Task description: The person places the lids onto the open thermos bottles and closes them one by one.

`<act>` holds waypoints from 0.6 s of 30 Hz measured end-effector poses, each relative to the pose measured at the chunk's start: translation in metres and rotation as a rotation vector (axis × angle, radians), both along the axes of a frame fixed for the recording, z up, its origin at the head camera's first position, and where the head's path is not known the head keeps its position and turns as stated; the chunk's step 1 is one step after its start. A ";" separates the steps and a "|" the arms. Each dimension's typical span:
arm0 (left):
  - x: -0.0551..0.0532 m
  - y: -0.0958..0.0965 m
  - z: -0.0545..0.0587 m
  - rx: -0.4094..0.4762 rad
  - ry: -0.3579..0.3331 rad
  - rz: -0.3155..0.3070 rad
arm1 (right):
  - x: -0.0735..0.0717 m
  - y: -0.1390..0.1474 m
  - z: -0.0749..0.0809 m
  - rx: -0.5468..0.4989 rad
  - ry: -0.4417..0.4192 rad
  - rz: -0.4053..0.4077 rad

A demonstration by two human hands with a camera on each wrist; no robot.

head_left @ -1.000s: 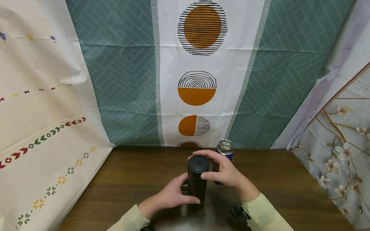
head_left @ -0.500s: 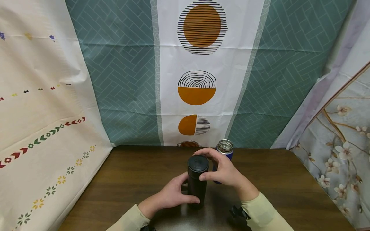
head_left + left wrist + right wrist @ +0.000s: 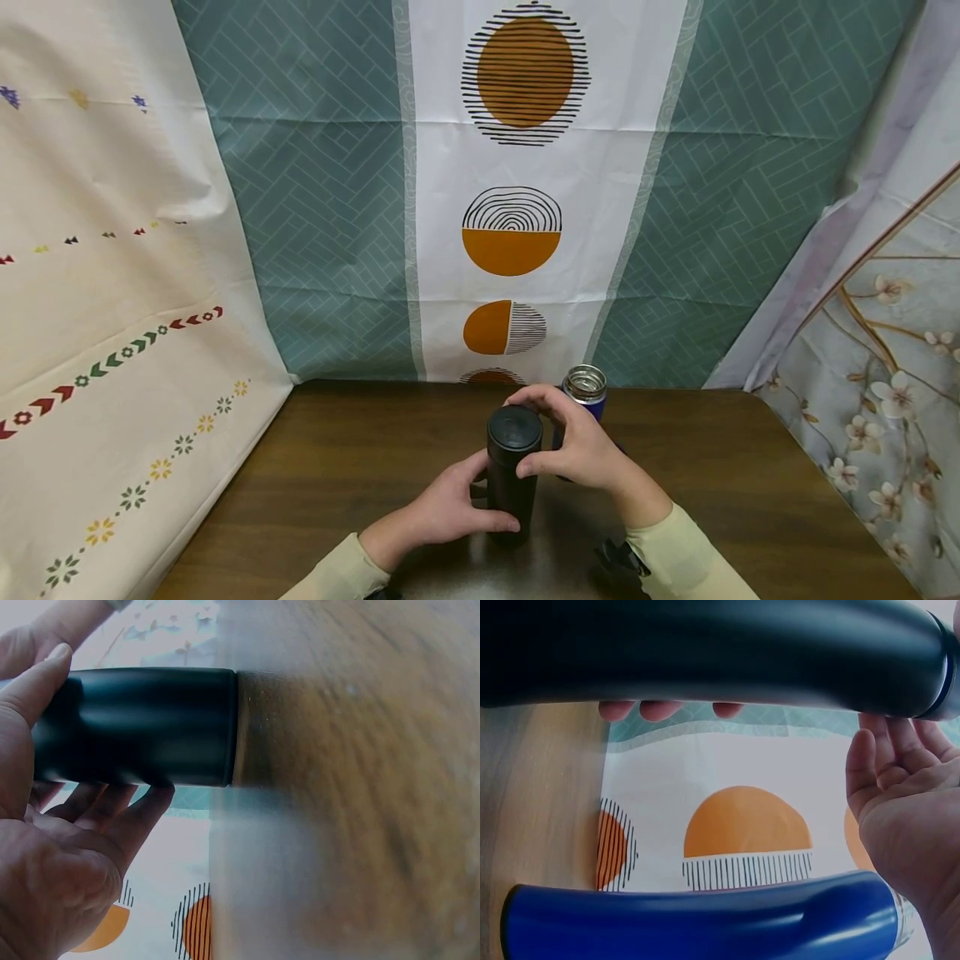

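The left hand (image 3: 450,504) gripped a black flask (image 3: 511,483), the right hand (image 3: 576,446) pinched its cap (image 3: 515,429); the flask stood upright between them on the wood-grain table (image 3: 352,450) (a teal-and-white curtain (image 3: 330,208) hung beyond).

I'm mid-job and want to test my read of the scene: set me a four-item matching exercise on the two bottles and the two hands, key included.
Things:
1. Black bottle
2. Blue bottle
3. Left hand
4. Right hand

Places and states:
A. Around the black bottle's top end
B. Uncapped, partly hidden by a hand in the head view
C. Around the black bottle's body, lower down
D. Upright between the two hands

Pairs: 1-D, 2-B, 3-C, 4-A
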State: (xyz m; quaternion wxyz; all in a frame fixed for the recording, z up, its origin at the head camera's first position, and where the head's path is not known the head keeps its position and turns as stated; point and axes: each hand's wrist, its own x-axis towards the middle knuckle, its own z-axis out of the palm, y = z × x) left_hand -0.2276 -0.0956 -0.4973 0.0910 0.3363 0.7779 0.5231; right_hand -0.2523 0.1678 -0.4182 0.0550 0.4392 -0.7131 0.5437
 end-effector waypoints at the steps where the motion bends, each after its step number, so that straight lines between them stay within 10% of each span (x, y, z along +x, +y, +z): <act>1: 0.000 0.000 0.000 0.001 -0.002 0.001 | 0.000 0.000 0.000 -0.001 0.003 0.009; 10: 0.001 -0.001 0.000 -0.001 -0.002 0.001 | -0.004 0.000 0.001 -0.046 0.005 0.273; 18: 0.001 0.000 0.000 0.001 -0.004 -0.003 | -0.001 0.001 0.001 -0.023 -0.022 0.235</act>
